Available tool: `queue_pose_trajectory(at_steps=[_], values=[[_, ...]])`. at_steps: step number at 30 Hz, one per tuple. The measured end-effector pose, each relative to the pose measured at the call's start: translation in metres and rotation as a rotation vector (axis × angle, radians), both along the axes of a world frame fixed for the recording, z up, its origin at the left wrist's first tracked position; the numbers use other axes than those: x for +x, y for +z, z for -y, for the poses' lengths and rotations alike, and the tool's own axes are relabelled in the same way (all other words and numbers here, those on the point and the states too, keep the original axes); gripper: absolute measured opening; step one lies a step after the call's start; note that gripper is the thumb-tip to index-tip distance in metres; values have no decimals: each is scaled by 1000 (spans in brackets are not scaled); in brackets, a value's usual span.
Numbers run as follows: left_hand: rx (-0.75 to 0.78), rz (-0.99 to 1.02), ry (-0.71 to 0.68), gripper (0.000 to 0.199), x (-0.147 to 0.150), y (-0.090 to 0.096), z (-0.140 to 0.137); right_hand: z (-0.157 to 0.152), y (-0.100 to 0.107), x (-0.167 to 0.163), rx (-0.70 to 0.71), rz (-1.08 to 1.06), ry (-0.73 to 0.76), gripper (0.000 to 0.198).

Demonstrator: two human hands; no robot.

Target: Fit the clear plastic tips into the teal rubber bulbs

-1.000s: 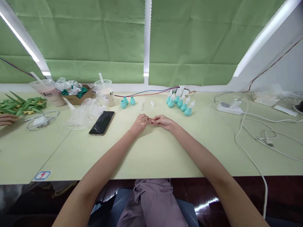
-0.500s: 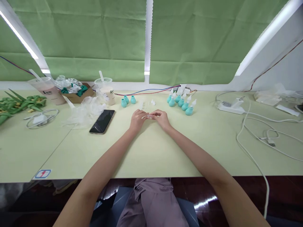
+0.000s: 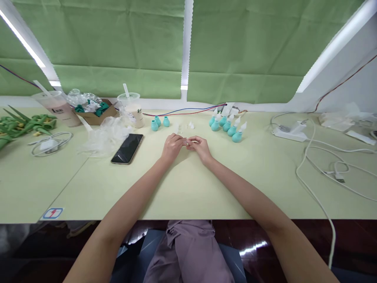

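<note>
**Hands meeting over a small clear part**

Where the fingertips meet at frame centre, the left hand (image 3: 171, 146) and right hand (image 3: 200, 147) pinch a tiny clear piece (image 3: 185, 143), fingers curled. Teal bulbs (image 3: 159, 122) stand just above; a phone (image 3: 127, 147) lies at left.

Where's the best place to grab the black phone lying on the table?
Probably by the long side edges of the phone, coming from above: it lies flat, screen up, angled on the table, and both long edges look free, with the plastic wrap just left.
</note>
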State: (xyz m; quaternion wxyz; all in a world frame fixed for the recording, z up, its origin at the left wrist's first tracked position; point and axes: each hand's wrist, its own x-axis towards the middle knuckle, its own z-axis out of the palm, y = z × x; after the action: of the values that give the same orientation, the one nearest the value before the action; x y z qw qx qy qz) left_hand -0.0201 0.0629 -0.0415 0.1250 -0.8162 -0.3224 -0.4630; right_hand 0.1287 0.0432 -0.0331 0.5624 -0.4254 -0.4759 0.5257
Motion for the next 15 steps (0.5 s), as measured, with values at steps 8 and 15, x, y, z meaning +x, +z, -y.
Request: queue_pose_trajectory(at_steps=[8, 15], values=[[-4, -20, 4, 25, 2, 3, 3, 6, 0, -4, -30, -168, -7, 42], [-16, -21, -1, 29, 2, 3, 4, 5, -2, -3, -101, -166, 65, 42]])
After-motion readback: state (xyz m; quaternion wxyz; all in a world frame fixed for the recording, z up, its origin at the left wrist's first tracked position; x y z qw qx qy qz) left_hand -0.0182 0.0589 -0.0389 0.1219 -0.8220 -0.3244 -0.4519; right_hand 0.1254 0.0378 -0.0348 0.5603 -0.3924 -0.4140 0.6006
